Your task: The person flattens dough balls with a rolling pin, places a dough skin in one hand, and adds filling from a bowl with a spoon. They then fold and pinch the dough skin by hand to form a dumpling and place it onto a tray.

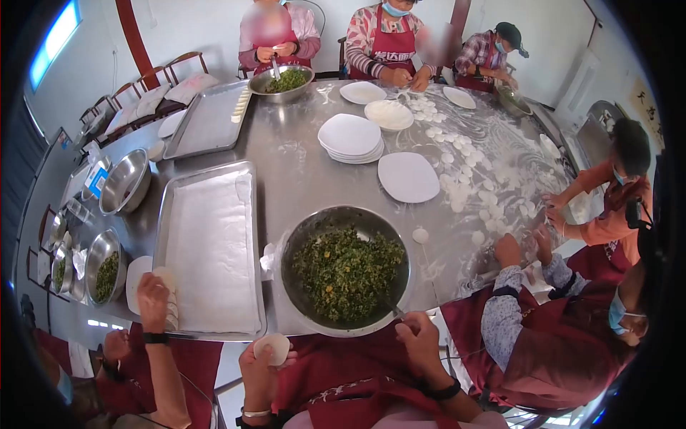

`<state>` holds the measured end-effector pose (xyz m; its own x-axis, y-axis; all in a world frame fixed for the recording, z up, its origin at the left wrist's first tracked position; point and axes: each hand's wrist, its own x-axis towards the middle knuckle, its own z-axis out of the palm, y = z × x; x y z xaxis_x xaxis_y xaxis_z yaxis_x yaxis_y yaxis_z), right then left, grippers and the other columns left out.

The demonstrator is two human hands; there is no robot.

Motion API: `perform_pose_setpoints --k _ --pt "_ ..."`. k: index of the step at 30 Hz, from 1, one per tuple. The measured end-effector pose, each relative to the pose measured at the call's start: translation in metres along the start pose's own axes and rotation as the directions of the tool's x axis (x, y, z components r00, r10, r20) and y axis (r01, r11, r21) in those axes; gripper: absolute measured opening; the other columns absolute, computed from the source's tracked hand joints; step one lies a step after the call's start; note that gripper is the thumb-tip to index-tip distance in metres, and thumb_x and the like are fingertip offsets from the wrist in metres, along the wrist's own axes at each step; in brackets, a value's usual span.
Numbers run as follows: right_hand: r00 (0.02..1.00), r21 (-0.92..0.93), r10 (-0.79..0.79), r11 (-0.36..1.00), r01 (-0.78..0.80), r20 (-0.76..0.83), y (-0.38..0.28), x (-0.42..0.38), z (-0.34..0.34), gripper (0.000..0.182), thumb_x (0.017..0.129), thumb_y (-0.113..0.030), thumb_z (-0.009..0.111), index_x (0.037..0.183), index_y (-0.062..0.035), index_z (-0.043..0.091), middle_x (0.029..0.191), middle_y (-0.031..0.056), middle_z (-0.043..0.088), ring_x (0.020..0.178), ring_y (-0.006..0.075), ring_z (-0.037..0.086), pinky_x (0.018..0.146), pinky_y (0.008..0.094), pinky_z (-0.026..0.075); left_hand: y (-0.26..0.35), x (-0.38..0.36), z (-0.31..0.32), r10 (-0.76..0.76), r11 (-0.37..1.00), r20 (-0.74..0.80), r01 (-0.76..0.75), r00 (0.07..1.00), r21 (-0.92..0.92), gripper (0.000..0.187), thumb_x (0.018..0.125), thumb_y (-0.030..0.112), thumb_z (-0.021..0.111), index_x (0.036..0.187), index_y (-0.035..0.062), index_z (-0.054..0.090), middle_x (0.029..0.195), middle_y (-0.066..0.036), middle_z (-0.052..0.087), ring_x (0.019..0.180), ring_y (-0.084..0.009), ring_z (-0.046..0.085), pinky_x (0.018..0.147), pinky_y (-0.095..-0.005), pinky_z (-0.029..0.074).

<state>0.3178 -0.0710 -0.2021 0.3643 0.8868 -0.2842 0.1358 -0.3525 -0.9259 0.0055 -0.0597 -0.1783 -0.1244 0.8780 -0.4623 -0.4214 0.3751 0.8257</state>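
My left hand holds a round, pale dumpling wrapper near the table's front edge, its thumb lying over the dough. To the right, my right hand grips the handle of a metal utensil, probably a spoon; its far end is hidden in the chopped green filling. That filling, flecked with yellow, lies in a large steel bowl in front of me. Left of the bowl is a metal tray lined with a white sheet. A single wrapper rests on the table just beyond the bowl's right side.
White plates are stacked and spread mid-table. Loose wrappers lie scattered over floured steel at right. A second tray bears a row of dumplings. A co-worker's hand is beside my tray; other people work around the table.
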Motion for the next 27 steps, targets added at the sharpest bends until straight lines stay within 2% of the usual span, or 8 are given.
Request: perform_pose_setpoints --k 4,7,10,11,17,20,23,27 --pt "0.947 -0.144 -0.274 0.957 0.251 -0.170 -0.019 -0.004 0.002 0.037 0.081 -0.007 0.074 0.115 0.0000 0.060 0.090 0.0077 0.065 0.078 0.0157 0.063 0.069 0.0296 0.051 0.021 -0.005 0.013 0.023 0.997 0.076 -0.017 0.997 -0.075 0.036 0.101 0.019 0.046 0.119 -0.0118 0.051 0.101 -0.026 0.067 0.086 -0.0360 0.071 0.074 -0.0414 0.062" --pt "0.883 -0.332 -0.466 0.842 0.424 -0.056 -0.037 0.003 0.007 0.034 0.079 -0.006 0.075 0.111 -0.0024 0.064 0.092 0.0087 0.063 0.083 0.0205 0.063 0.071 0.0318 0.051 0.030 -0.001 0.032 0.000 0.996 0.115 0.011 0.993 -0.092 0.037 0.101 0.021 0.047 0.118 -0.0112 0.052 0.101 -0.026 0.067 0.088 -0.0354 0.071 0.075 -0.0411 0.062" --pt "0.765 -0.389 -0.643 0.697 0.603 0.035 -0.040 0.016 0.011 0.025 0.078 -0.006 0.075 0.103 -0.0049 0.070 0.091 0.0101 0.062 0.084 0.0254 0.063 0.072 0.0339 0.051 0.030 0.011 0.047 -0.005 0.994 0.184 0.025 0.983 -0.107 0.035 0.099 0.020 0.048 0.117 -0.0098 0.053 0.101 -0.025 0.067 0.088 -0.0342 0.071 0.076 -0.0414 0.062" --pt "0.766 -0.394 -0.642 0.698 0.597 0.024 -0.046 0.018 0.014 0.016 0.079 -0.007 0.074 0.095 -0.0046 0.071 0.091 0.0107 0.062 0.083 0.0267 0.063 0.072 0.0352 0.051 0.027 0.016 0.051 0.006 0.993 0.210 0.019 0.978 -0.118 0.035 0.099 0.020 0.047 0.117 -0.0098 0.054 0.101 -0.025 0.067 0.088 -0.0338 0.071 0.076 -0.0413 0.062" --pt "0.753 -0.403 -0.635 0.652 0.642 0.172 -0.065 0.047 0.015 0.015 0.080 -0.009 0.074 0.094 -0.0046 0.071 0.089 0.0115 0.063 0.082 0.0283 0.064 0.072 0.0364 0.051 0.003 0.036 0.065 -0.008 0.992 0.292 0.044 0.956 -0.118 0.033 0.103 0.018 0.044 0.115 -0.0099 0.056 0.099 -0.023 0.068 0.085 -0.0318 0.072 0.075 -0.0388 0.063" --pt "0.683 -0.410 -0.702 0.573 0.709 0.201 -0.068 0.066 0.005 0.014 0.081 -0.008 0.073 0.095 -0.0047 0.071 0.084 0.0116 0.065 0.078 0.0266 0.065 0.070 0.0350 0.052 0.001 0.037 0.066 -0.020 0.991 0.275 0.057 0.961 -0.125 0.032 0.103 0.018 0.044 0.114 -0.0096 0.056 0.098 -0.022 0.068 0.083 -0.0312 0.072 0.074 -0.0383 0.063" --pt "0.832 -0.346 -0.547 0.765 0.543 0.095 -0.088 0.071 -0.009 0.012 0.084 -0.007 0.069 0.095 -0.0024 0.070 0.080 0.0097 0.068 0.071 0.0197 0.066 0.066 0.0307 0.052 0.004 0.033 0.063 -0.021 0.989 0.258 0.058 0.966 -0.136 0.032 0.103 0.018 0.044 0.113 -0.0094 0.057 0.097 -0.021 0.068 0.081 -0.0309 0.072 0.072 -0.0380 0.063" --pt "0.918 -0.062 -0.395 0.916 0.396 0.029 -0.113 0.090 -0.015 0.011 0.088 -0.004 0.065 0.096 0.0028 0.068 0.081 0.0071 0.069 0.070 0.0102 0.064 0.064 0.0246 0.052 0.000 0.036 0.059 -0.028 0.988 0.222 0.061 0.975 -0.140 0.032 0.102 0.020 0.045 0.112 -0.0091 0.056 0.093 -0.023 0.069 0.078 -0.0321 0.072 0.069 -0.0398 0.063"
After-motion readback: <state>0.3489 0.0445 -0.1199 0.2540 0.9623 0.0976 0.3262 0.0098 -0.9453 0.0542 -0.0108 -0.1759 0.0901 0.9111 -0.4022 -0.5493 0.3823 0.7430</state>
